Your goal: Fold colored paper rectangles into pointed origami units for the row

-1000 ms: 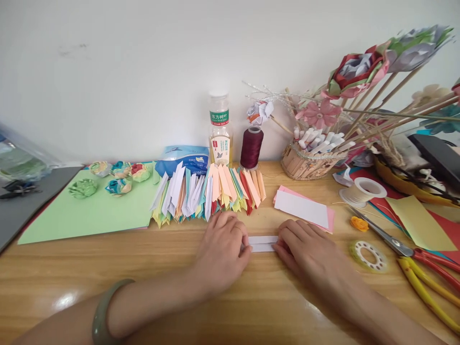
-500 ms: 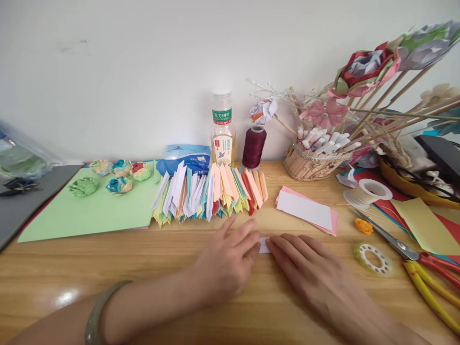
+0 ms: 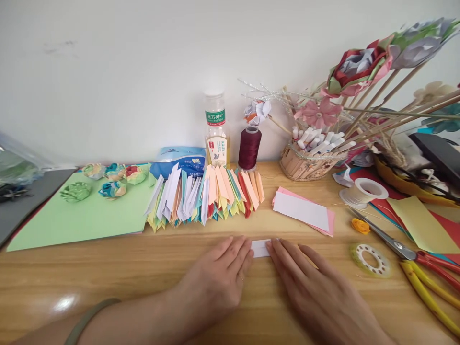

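Note:
A small white paper strip (image 3: 261, 248) lies flat on the wooden table, its two ends under my fingertips. My left hand (image 3: 219, 278) presses on its left end, fingers together and pointing away from me. At the right end, my right hand (image 3: 309, 278) rests with its fingers laid flat over the paper. Behind them stands a long row of folded paper pieces (image 3: 204, 196) in white, peach, yellow, teal and red. White and pink paper strips (image 3: 302, 211) are stacked to the right of the row.
Paper flowers lie on a green sheet (image 3: 86, 215) at left. A bottle (image 3: 216, 134), tissue pack (image 3: 178, 162), dark red thread spool (image 3: 249, 148) and pen basket (image 3: 309, 163) stand along the wall. Scissors (image 3: 402, 249) and a tape roll (image 3: 370, 260) lie at right.
My left hand's raised fingers have come down onto the table by the paper's left end. More of the white strip shows between my hands. The view has shifted slightly.

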### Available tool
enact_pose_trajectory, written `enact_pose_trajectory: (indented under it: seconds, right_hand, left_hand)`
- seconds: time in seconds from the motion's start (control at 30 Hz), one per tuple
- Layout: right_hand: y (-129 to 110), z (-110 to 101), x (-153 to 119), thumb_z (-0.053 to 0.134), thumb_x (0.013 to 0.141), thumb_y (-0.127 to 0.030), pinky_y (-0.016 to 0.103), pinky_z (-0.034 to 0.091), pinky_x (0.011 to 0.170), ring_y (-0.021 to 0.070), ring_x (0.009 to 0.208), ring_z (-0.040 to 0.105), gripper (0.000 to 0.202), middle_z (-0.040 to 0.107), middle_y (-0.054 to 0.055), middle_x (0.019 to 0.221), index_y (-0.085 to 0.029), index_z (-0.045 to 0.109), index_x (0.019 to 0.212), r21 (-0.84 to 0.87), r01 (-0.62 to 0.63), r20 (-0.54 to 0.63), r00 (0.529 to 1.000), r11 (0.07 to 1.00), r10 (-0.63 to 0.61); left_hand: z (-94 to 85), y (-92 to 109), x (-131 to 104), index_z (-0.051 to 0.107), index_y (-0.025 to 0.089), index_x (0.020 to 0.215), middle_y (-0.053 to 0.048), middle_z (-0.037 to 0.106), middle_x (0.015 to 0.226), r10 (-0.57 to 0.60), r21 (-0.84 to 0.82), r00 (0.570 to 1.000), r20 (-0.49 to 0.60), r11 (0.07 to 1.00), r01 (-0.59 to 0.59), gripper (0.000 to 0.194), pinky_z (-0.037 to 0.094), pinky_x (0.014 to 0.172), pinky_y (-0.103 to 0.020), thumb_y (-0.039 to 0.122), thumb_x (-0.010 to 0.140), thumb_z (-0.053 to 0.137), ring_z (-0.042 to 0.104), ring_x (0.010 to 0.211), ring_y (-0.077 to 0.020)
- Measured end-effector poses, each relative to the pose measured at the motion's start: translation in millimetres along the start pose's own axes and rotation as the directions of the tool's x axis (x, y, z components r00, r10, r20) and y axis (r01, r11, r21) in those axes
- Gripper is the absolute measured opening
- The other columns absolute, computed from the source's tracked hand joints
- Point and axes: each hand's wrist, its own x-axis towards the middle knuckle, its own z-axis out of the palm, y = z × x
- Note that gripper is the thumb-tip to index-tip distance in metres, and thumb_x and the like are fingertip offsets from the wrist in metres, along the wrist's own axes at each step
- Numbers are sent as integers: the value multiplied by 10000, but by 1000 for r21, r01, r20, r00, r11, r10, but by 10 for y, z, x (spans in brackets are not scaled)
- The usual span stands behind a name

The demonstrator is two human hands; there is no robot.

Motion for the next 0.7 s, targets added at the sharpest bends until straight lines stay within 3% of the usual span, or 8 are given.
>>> enact_pose_trajectory:
  seconds: [0.2, 0.27, 0.4, 0.57, 0.7]
  right_hand:
    - [77, -35, -38, 318, 718, -12, 433, 504, 856, 300, 1098, 546, 498, 598, 177, 1203, -17, 601, 1126, -11, 83, 75, 994, 996, -82]
    - [129, -55, -39, 320, 709, -20, 435, 523, 826, 297, 1087, 559, 504, 600, 171, 1204, -39, 594, 1132, 7, 95, 72, 993, 995, -96]
    - [247, -92, -70, 321, 695, -13, 421, 534, 792, 273, 1076, 573, 542, 581, 154, 1242, -77, 546, 1185, 72, 93, 50, 994, 993, -97]
    - [448, -128, -109, 312, 796, -57, 372, 518, 814, 210, 1075, 576, 499, 602, 65, 1235, -194, 520, 1229, 225, 100, 82, 989, 969, -121]
    - [552, -109, -35, 271, 895, -89, 349, 501, 803, 188, 1000, 604, 411, 652, 66, 1130, -183, 545, 1187, 289, 71, 44, 995, 955, -88]
  left_hand:
    - [-68, -161, 29, 632, 81, 1057, -101, 636, 1163, 7, -130, 999, 44, 991, -1, 251, 346, 1001, -437, 135, 915, 432, 573, 1092, -242]
    - [-97, -221, 39, 641, 115, 1034, -66, 646, 1153, 24, -173, 997, 67, 985, -12, 223, 342, 1002, -455, 148, 924, 449, 573, 1092, -236]
    - [-157, -259, 59, 633, 98, 1048, -88, 637, 1164, 49, -169, 993, 105, 985, -30, 203, 332, 1008, -448, 167, 912, 499, 544, 1140, -245]
    - [-170, -240, 67, 634, 94, 1050, -97, 626, 1181, 65, -163, 991, 118, 986, -45, 207, 325, 1021, -433, 175, 897, 519, 540, 1143, -241]
    - [-129, -249, 73, 648, 86, 1008, -105, 658, 1116, 85, -145, 994, 64, 987, -75, 200, 345, 1012, -462, 144, 898, 492, 548, 1119, -248]
